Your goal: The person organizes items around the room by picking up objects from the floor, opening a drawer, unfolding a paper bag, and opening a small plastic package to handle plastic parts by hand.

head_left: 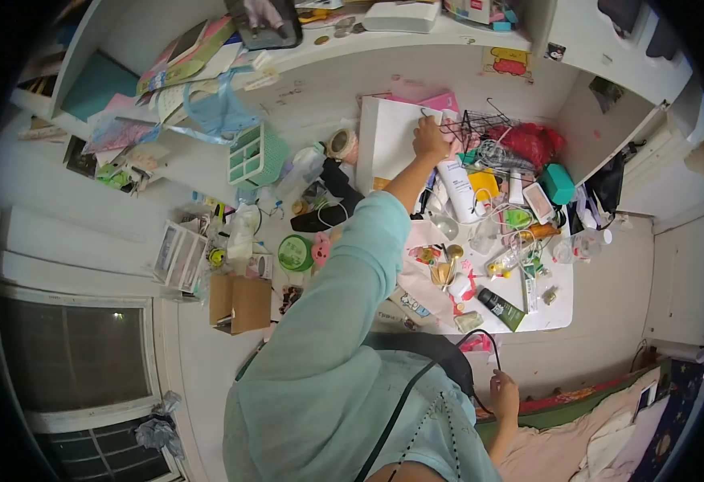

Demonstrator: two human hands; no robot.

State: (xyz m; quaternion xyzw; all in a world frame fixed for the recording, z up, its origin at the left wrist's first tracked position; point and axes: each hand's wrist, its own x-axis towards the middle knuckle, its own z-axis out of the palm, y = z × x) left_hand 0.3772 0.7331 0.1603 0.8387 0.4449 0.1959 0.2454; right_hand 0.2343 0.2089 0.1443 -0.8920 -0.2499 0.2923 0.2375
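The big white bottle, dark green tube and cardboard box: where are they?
Big white bottle [459, 191]: head view, middle of its body.
Dark green tube [501, 309]: head view, on its body.
Cardboard box [251, 305]: head view, on its brown side.

Wire rack [480, 128] looking metallic; white bottle [459, 190] showing smooth plastic; cardboard box [243, 304] looking matt; sleeve [352, 253] showing soft cloth

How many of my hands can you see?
2. Your left hand is at the white box's right side; your right hand is at lower right, beside the black cord. Neither is fully hidden.
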